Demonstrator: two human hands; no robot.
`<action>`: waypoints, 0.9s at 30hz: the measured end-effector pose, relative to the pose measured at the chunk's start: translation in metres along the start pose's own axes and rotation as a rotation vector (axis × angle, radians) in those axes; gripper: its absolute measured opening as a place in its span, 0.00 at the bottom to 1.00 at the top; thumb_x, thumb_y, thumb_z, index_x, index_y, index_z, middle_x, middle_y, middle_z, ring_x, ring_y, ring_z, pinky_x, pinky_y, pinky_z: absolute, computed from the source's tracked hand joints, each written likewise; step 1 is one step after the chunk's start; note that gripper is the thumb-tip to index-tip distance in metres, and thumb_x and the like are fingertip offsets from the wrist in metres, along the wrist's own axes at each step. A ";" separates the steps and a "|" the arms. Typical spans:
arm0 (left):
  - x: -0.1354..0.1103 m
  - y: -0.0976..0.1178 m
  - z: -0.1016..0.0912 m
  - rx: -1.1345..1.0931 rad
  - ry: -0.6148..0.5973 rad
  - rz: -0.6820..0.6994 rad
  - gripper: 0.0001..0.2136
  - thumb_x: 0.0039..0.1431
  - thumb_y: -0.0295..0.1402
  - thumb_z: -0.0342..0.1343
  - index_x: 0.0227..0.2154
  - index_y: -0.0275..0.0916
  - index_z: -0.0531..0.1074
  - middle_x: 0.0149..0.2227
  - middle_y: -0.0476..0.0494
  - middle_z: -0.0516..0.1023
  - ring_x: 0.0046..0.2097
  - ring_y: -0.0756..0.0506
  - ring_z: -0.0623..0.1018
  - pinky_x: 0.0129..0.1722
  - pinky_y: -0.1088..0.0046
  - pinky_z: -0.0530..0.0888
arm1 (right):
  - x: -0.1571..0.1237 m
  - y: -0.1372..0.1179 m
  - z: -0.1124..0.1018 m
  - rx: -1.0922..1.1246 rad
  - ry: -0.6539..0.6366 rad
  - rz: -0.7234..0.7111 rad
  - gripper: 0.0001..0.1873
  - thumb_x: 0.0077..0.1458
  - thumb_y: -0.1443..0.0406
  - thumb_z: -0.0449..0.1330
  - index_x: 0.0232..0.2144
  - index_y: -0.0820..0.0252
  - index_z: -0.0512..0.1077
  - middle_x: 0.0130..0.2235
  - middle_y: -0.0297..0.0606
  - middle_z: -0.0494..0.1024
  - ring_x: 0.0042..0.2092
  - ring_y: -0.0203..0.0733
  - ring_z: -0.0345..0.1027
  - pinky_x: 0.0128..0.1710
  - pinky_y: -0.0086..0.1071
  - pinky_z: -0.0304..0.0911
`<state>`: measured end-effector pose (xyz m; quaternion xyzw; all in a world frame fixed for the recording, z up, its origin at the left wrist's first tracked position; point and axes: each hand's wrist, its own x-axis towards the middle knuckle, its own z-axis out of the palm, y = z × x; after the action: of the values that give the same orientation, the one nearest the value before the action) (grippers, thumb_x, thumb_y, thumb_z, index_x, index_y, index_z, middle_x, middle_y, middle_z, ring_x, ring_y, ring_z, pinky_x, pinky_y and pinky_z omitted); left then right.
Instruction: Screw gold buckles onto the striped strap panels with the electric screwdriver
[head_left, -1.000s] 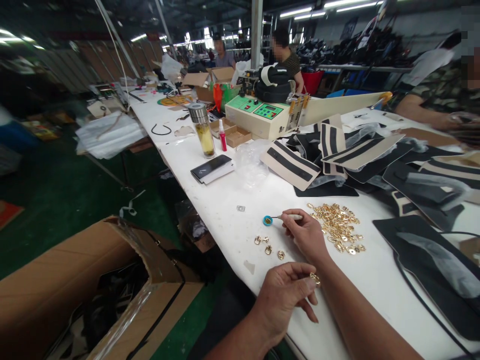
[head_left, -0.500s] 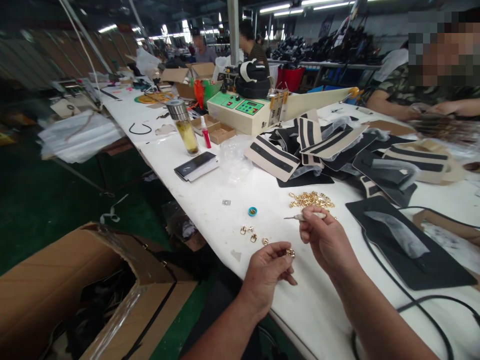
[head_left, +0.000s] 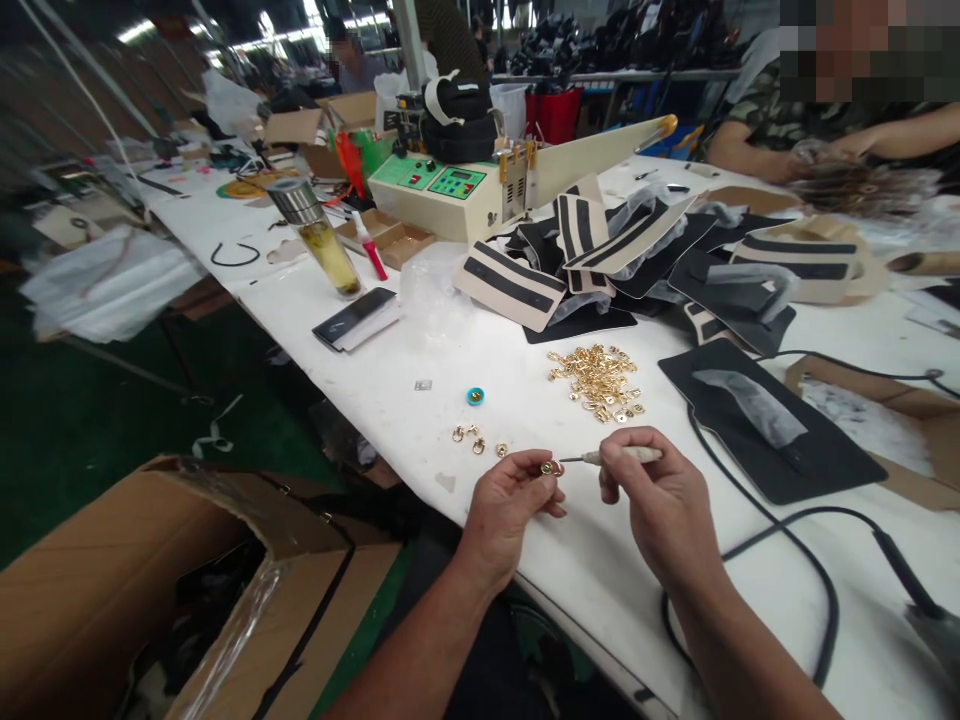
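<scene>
Head view | left hand [head_left: 504, 512] pinches a gold fitting [head_left: 553, 468] over the counter [head_left: 510, 400]; right hand [head_left: 664, 490] holds a thin tool [head_left: 591, 458], tip just beside it, contact unclear | four loose fittings [head_left: 478, 447] lie apart, perhaps done; gold heap [head_left: 598, 382] apparently left | blue dish [head_left: 469, 397] near; cable [head_left: 831, 600] loops beside right arm, possible snag

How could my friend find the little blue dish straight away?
On the long white table, look for the big heap of gold pieces. In the picture, the little dish sits to the left of that heap, just above a few loose gold pieces. It's round and bright blue, while those neighbours are all gold.
</scene>
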<state>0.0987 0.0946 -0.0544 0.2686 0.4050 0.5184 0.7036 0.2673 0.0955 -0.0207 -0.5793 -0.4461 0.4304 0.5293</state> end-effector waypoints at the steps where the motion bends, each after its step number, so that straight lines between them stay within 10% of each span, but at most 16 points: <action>1: 0.000 -0.001 0.000 0.007 -0.003 0.005 0.16 0.52 0.33 0.73 0.43 0.36 0.80 0.40 0.43 0.83 0.34 0.49 0.80 0.34 0.72 0.79 | 0.000 0.000 0.000 0.001 0.001 0.000 0.16 0.59 0.50 0.67 0.34 0.55 0.74 0.22 0.32 0.73 0.24 0.39 0.66 0.26 0.32 0.63; 27: -0.002 0.000 0.007 0.071 0.048 0.028 0.17 0.49 0.36 0.75 0.42 0.37 0.84 0.33 0.47 0.82 0.29 0.52 0.77 0.31 0.75 0.78 | -0.003 -0.010 0.003 -0.393 -0.021 -0.253 0.11 0.60 0.56 0.64 0.30 0.56 0.75 0.23 0.31 0.76 0.23 0.37 0.66 0.26 0.31 0.62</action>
<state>0.1043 0.0929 -0.0496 0.2868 0.4362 0.5199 0.6761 0.2635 0.0939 -0.0110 -0.6060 -0.5959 0.2716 0.4515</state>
